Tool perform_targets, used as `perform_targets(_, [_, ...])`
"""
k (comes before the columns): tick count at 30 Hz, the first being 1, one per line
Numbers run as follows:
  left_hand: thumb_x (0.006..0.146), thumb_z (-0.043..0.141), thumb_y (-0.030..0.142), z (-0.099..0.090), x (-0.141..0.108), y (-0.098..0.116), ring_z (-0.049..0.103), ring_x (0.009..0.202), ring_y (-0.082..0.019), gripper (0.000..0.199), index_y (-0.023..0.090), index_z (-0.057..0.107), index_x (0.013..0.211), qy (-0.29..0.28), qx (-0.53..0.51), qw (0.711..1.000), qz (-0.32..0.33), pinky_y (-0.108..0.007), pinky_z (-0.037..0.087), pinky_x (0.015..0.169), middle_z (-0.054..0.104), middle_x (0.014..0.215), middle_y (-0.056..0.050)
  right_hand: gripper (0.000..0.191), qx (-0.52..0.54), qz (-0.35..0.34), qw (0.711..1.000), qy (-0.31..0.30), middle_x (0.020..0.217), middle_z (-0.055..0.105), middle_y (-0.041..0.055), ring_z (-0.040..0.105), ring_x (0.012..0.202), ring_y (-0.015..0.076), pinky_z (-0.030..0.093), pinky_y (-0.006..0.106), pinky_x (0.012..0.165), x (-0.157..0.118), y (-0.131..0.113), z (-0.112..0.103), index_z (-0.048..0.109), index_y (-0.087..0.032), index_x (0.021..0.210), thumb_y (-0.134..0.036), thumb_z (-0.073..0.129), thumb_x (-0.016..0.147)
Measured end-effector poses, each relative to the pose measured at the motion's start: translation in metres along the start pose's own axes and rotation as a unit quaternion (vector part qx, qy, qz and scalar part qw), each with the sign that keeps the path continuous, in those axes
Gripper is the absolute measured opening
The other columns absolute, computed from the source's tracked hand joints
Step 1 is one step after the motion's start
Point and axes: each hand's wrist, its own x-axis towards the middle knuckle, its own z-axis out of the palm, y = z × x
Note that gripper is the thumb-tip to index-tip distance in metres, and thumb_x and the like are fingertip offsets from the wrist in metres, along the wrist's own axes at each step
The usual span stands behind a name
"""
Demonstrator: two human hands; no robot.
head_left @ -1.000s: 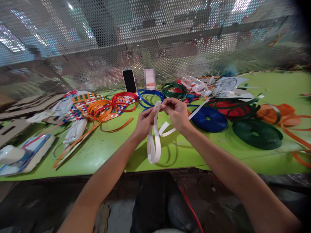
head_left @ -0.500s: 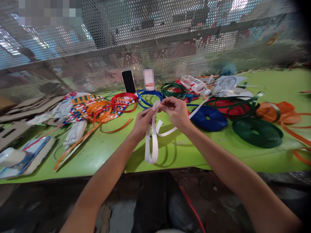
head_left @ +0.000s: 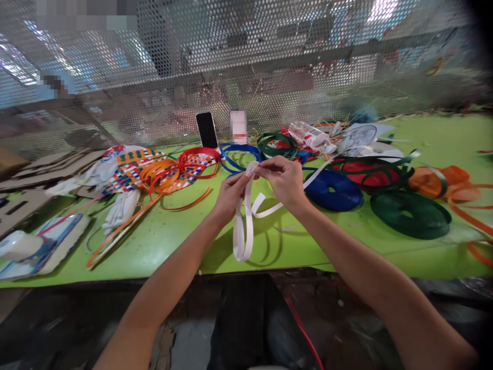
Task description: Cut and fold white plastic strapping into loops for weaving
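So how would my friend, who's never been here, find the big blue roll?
Find the green table, then the right hand, which pinches a white strip. Just to that hand's right lies a flat, round roll with a small hole at its centre. It is blue, unlike the dark green roll farther right, and tightly wound, unlike the loose blue loops farther back.

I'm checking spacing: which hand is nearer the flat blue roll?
Right. The right hand is just left of the roll; the left hand is farther left, pinching the white strip.
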Motion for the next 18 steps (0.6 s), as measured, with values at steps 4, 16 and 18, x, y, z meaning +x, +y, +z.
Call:
perform_targets(4, [0.082,0.084,0.052,0.004,0.000,-0.003,0.053,0.053,-0.008,0.039,0.015,0.082,0.096,0.021,-0.051,0.998,-0.019,-0.023,0.040,0.052,0.063,0.063,0.002,0.009,-0.019,0.002,1.000,0.017,0.076,0.076,0.0025,0.070,0.073,0.0199,0.056,0.036,0.071,0.000,0.002,-0.001,0.080,-0.023,0.074,-0.030,0.085,0.077])
perform_targets(16, [0.090,0.080,0.054,-0.021,0.018,0.004,0.038,0.045,-0.002,0.035,0.022,0.070,0.099,0.072,-0.063,0.989,0.109,-0.018,0.026,0.043,0.054,0.070,0.006,0.012,0.058,-0.001,0.994,-0.088,0.075,0.071,0.0008,0.063,0.074,0.0166,0.050,0.031,0.068,0.010,0.001,-0.006,0.077,-0.021,0.072,-0.030,0.086,0.070])
perform_targets(18, [0.090,0.078,0.056,-0.016,0.015,0.006,0.031,0.045,-0.003,0.037,0.021,0.073,0.098,0.068,-0.012,0.989,0.133,-0.019,0.020,0.042,0.047,0.065,0.006,0.013,0.037,-0.012,0.996,-0.081,0.077,0.071,0.0016,0.064,0.075,0.0174,0.050,0.031,0.066,0.010,0.002,-0.006,0.078,-0.021,0.073,-0.031,0.086,0.071])
